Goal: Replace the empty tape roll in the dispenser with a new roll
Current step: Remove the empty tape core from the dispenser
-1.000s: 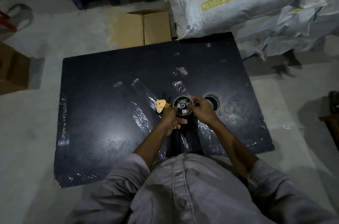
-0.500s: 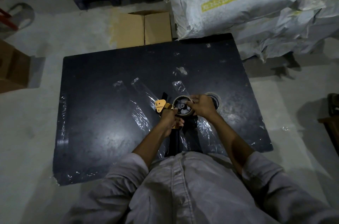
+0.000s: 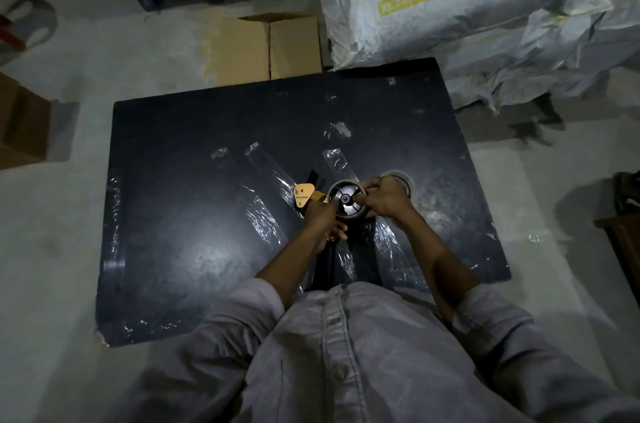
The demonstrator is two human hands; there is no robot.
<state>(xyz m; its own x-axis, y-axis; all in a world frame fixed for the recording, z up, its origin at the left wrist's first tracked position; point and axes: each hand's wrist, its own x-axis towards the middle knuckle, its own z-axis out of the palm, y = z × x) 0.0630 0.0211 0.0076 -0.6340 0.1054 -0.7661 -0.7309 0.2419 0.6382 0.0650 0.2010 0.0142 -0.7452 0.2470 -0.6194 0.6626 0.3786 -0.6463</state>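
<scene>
dispenser (image 3: 304,195) label blurred, right hand (image 3: 386,199) gripping roll (image 3: 348,214)

Table (image 3: 194,201): tape dispenser (image 3: 305,195) at near centre, roll (image 3: 346,203) mounted on its right side; second roll (image 3: 407,177) lying just right of that. Cardboard box (image 3: 270,45) behind table; sacks (image 3: 450,0) behind, right.

I see the yellow-and-black tape dispenser (image 3: 305,195) held just above the dark bench (image 3: 207,249), a thin brownish roll (image 3: 348,214) seated round its black spoked hub and facing up at me, while a second pale-rimmed roll (image 3: 402,175) lies flat on the bench just beside it.
</scene>
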